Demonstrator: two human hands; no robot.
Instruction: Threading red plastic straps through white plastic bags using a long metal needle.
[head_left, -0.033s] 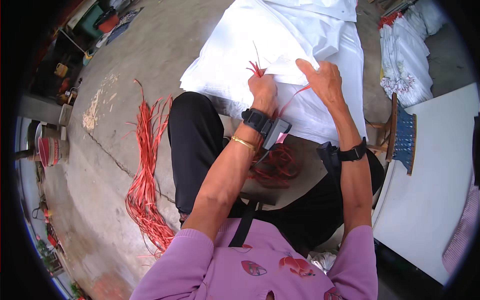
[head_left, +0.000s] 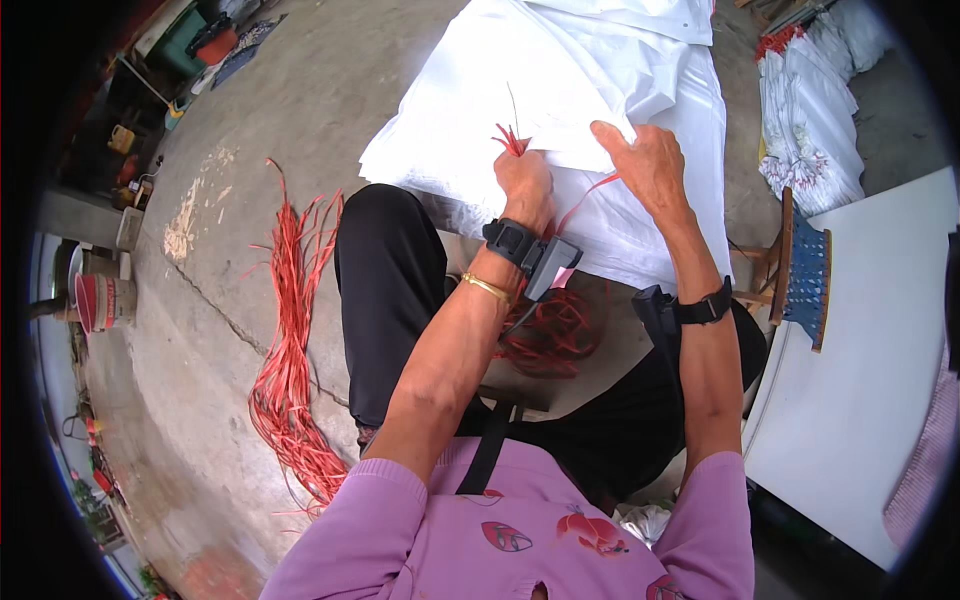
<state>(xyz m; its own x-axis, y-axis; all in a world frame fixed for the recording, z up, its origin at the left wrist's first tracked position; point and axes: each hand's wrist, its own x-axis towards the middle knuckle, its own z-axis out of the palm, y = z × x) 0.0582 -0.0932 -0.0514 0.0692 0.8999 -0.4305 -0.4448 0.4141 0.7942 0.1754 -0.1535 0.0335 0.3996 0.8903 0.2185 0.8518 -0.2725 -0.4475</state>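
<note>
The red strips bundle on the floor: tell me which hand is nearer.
Left. The left hand is closer to the red strips bundle; the right hand lies farther right, on the white sheet.

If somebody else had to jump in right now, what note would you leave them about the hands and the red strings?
Left hand: shut on a few red strips, at the edge of the white sheets.
Right hand: pressing down and pinching the top sheet's edge.
Things: loose coil of red strips on the lap; long bundle of red strips on the floor to the left.
Done: bunches of white sheets with red tops lie at the far right.
Left: the strips in hand are not visibly knotted.
</note>
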